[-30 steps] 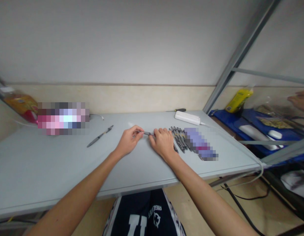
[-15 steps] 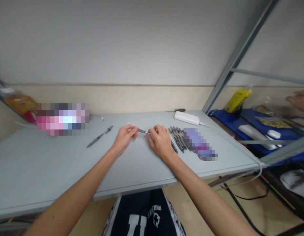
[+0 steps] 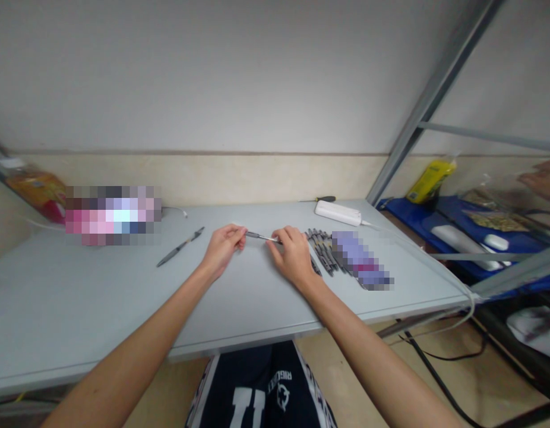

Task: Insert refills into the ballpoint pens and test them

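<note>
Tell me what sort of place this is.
Probably a plain assembly workbench: grey table, row of pens, one pen gripped between left hand and right hand, metal shelving alongside.

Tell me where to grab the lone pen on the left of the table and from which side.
Take the lone pen at mid-barrel, from above, pinching across its thin width. It lies flat and slanted on the table, bare surface on both sides, so a top pinch looks easiest. The left hand is nearer, but it and the right hand hold a second pen.
</note>
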### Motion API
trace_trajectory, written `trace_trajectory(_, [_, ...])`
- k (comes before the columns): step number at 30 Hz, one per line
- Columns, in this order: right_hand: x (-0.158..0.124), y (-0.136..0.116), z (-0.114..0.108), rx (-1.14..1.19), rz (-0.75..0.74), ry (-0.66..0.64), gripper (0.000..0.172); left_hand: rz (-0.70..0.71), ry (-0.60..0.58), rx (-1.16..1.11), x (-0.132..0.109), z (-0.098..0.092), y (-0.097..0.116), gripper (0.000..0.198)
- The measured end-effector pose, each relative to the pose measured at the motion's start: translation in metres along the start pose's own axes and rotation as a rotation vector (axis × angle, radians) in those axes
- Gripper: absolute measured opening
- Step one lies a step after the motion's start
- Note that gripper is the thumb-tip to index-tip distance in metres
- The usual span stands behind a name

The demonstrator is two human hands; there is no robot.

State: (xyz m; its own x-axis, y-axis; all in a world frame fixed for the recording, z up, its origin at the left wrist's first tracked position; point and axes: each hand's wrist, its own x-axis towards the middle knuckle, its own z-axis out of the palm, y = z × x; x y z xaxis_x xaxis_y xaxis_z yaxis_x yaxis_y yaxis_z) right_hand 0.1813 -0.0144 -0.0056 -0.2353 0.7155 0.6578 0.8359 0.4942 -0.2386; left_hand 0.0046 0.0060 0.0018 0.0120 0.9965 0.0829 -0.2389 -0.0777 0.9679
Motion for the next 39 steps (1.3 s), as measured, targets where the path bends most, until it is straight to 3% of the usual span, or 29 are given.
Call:
trace_trajectory(5, [0.0006, 0.0014, 0.0014, 0.078, 0.076, -0.021, 0.022, 0.008, 0.002, 0.003, -0.0004, 0.0001, 0.0010, 0.025])
trace_trajectory(13, [0.0003, 0.0039, 0.0014, 0.232, 0.047, 0.015, 0.015, 0.006, 0.023, -0.008, 0.0001, -0.0001, 0.0009, 0.024])
trace_trajectory(29, [0.0009, 0.0063, 0.0019, 0.270, 0.075, 0.017, 0.019, 0.024, 0.030, 0.001, 0.0006, -0.0012, -0.0001, 0.027])
trace_trajectory(39, [0.0006, 0.0079, 0.0032, 0.269, 0.048, 0.034, 0.008, 0.089, 0.097, 0.293, -0.0014, -0.0023, 0.0005, 0.039])
